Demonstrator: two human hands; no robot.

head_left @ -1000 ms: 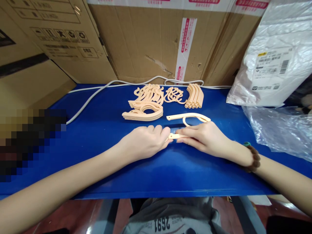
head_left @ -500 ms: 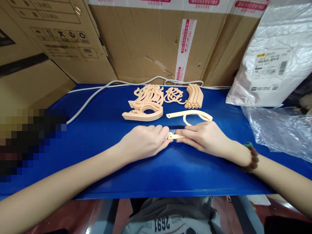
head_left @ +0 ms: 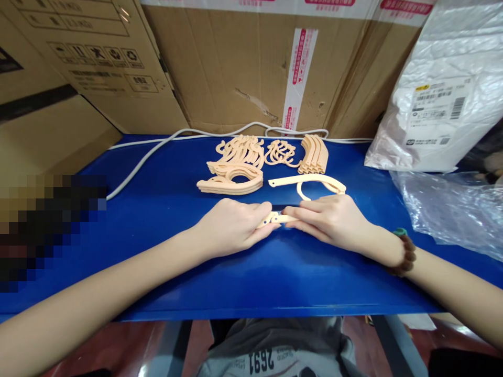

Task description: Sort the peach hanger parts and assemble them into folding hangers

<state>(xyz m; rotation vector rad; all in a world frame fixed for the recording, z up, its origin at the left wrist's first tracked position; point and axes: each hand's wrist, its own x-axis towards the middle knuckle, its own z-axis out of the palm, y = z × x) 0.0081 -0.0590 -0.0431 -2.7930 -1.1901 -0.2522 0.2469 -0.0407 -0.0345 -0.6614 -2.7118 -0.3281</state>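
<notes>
My left hand is closed, thumb and fingers pinching a small cream plastic piece with a hole in it. Facing it, my right hand is closed on a cream hanger arm whose holed end meets that piece. The fingers hide most of both parts, and I cannot tell whether they are joined. Just beyond my right hand, another curved hanger arm and a thin hook-like curve show; whether they connect to the held part is hidden.
Behind my hands lie stacked folded hangers, a pile of hooks and stacked curved arms. A white cable crosses the blue table. Cardboard boxes stand behind; a white parcel bag and clear plastic are right.
My left fingers have shifted slightly, so more of the small holed piece shows. The hanger arm beyond my right hand has moved slightly right and up.
</notes>
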